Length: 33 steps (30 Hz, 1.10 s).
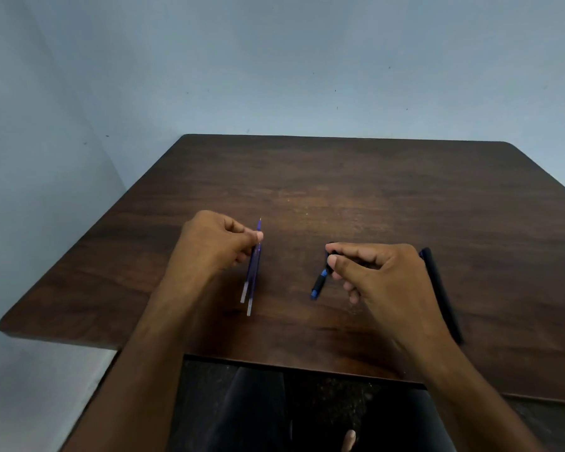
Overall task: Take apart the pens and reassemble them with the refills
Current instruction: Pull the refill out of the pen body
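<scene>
Thin blue refills [252, 275] with clear tail ends lie on the dark wooden table [340, 177], tips pointing away from me. My left hand [216, 243] pinches one of them near its tip between thumb and fingers. My right hand [372, 272] is closed on a small black piece at its fingertips, right above a short black and blue pen part [319, 284] that lies on the table. A long black pen barrel [441, 291] rests to the right of my right hand, partly hidden by the wrist.
The table stands in a corner against pale blue walls [274, 60]. Its left edge [88, 230] runs diagonally and its near edge sits above my lap. My dark trousers [258, 412] and a bare toe [349, 440] show below the table.
</scene>
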Available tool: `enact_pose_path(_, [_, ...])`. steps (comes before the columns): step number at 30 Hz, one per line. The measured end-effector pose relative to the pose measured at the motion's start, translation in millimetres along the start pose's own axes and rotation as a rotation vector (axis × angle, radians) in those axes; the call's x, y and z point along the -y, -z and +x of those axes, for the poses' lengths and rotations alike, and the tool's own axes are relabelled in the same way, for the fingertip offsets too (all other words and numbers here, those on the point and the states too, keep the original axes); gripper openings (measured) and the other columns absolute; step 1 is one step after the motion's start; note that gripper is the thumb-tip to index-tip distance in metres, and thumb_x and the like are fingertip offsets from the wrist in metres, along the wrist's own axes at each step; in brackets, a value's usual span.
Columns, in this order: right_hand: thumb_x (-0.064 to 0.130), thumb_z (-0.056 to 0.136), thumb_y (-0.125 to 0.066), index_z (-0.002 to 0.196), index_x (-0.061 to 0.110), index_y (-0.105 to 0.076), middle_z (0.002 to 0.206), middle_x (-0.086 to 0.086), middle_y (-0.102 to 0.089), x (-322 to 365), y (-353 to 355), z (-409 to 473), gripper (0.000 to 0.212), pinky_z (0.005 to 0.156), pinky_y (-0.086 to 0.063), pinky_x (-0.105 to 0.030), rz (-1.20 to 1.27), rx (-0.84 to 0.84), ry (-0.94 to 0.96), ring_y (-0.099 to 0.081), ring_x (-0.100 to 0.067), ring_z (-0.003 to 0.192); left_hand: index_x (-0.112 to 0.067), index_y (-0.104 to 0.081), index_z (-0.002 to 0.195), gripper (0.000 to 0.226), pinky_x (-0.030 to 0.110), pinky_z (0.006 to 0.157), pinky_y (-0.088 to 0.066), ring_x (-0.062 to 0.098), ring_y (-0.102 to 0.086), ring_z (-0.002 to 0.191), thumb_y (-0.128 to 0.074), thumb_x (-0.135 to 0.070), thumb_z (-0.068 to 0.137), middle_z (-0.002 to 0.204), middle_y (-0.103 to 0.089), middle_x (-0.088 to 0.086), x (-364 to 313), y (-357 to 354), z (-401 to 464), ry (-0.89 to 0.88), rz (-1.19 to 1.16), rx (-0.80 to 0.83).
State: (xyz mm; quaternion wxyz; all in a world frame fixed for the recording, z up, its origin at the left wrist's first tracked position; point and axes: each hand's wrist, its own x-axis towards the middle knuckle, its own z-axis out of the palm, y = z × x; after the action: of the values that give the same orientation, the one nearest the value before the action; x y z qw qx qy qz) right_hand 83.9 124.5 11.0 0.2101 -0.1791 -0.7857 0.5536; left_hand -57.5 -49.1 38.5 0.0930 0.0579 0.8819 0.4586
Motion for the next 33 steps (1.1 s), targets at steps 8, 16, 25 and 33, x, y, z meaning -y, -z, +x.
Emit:
enact_pose_path(8, [0.021,0.088,-0.074,0.099,0.026,-0.08,0.066,0.003,-0.076,-2,-5,2,0.013,0.053,-0.053,-0.026,0.009,0.017,-0.011,-0.063,-0.002,0.05,-0.019,-0.072,0.064,0.021,0.034,0.072,-0.058,0.012,-0.067,0.069,-0.08,-0.037,0.072,0.07,-0.071,-0.001,15,-7,12,0.099,0.186,-0.111])
enact_pose_path(16, [0.021,0.088,-0.074,0.091,0.017,-0.08,0.065,-0.003,-0.075,-8,-8,7,0.008,0.052,-0.057,-0.034,0.035,-0.011,-0.04,-0.064,-0.015,0.049,-0.021,-0.073,0.063,0.022,0.035,0.072,-0.058,0.015,-0.066,0.072,-0.081,-0.04,0.071,0.074,-0.071,0.001,21,-11,16,0.116,0.263,-0.088])
enact_pose_path(25, [0.02,0.088,-0.074,0.089,0.017,-0.08,0.065,-0.004,-0.075,-12,-8,8,0.007,0.054,-0.06,-0.038,0.032,-0.011,-0.025,-0.064,-0.019,0.049,-0.019,-0.072,0.061,0.025,0.023,0.054,-0.045,0.007,-0.064,0.066,-0.081,-0.04,0.07,0.063,-0.069,-0.005,22,-10,13,0.109,0.251,-0.076])
enact_pose_path(33, [0.019,0.089,-0.073,0.088,0.017,-0.08,0.065,-0.002,-0.075,-13,-8,6,0.007,0.052,-0.057,-0.032,0.029,-0.014,-0.036,-0.063,-0.014,0.048,-0.02,-0.071,0.066,0.022,0.026,0.057,-0.048,0.008,-0.063,0.068,-0.078,-0.04,0.073,0.066,-0.07,-0.004,20,-10,14,0.111,0.253,-0.06])
